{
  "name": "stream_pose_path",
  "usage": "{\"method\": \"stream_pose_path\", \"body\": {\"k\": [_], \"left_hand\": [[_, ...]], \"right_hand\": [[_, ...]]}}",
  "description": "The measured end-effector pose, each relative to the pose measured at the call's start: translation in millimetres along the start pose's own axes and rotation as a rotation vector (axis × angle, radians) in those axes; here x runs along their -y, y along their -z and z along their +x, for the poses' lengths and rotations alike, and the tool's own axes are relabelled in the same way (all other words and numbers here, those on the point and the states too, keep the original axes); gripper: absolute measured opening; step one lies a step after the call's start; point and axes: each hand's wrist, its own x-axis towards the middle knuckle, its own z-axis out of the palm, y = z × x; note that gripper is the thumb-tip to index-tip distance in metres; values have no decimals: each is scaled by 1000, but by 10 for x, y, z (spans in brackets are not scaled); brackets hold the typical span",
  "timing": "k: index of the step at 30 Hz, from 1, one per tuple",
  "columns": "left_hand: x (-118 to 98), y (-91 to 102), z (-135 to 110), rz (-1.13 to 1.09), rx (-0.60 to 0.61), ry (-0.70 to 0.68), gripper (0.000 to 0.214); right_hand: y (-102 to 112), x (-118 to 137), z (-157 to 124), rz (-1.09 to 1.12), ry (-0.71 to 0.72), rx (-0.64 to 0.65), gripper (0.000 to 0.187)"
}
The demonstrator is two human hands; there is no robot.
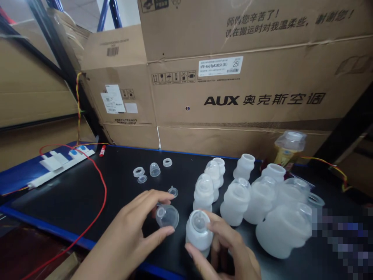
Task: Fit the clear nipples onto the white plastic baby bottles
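The person's left hand (pixel 134 233) is partly closed. Its thumb and forefinger pinch a clear dome cap (pixel 168 216), which sits just above the black tabletop (pixel 87 194) near the front edge. The other fingers arch loosely over the cap.

The right hand (pixel 230 252) is curled around a small frosted bottle (pixel 199 232). The thumb lies along its lower side and the fingers come round from the right. The bottle tilts toward the camera, so the teat in its mouth faces up and forward. It lies just beside the cap, with a narrow gap between the two.

Behind the hands stands a cluster of frosted bottles (pixel 236 202), some fitted with teats and some open at the neck, and they grow larger toward the right. A yellow-labelled bottle (pixel 287 153) stands at the back of them against a cardboard box (pixel 247 85) printed with "AUX".

Further left on the tabletop lie loose clear parts: two rings (pixel 138 171), a small cap (pixel 154 169) and a small teat piece (pixel 173 191), which is near the left hand's fingertips (whether it touches them cannot be told).

A red wire (pixel 100 186) loops across the left side. It runs past a white plastic strip (pixel 62 161) and a red marker (pixel 102 151).
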Motion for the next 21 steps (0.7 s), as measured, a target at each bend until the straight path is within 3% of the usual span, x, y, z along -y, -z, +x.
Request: {"method": "stream_pose_path", "body": {"k": [4,6,13,21], "left_hand": [[66,-212,-60,96,220,120,55],[40,-229,-46,89,258,122,53],[-299,-89,33,-228,90,44,35],[-495,-260,269,-479,111,15,18]], "right_hand": [[12,10,21,14,-11,2,24],[8,1,11,-3,-24,4,23],[11,-20,6,28,4,30,27],[-20,40,41,-30,-1,-14,18]]}}
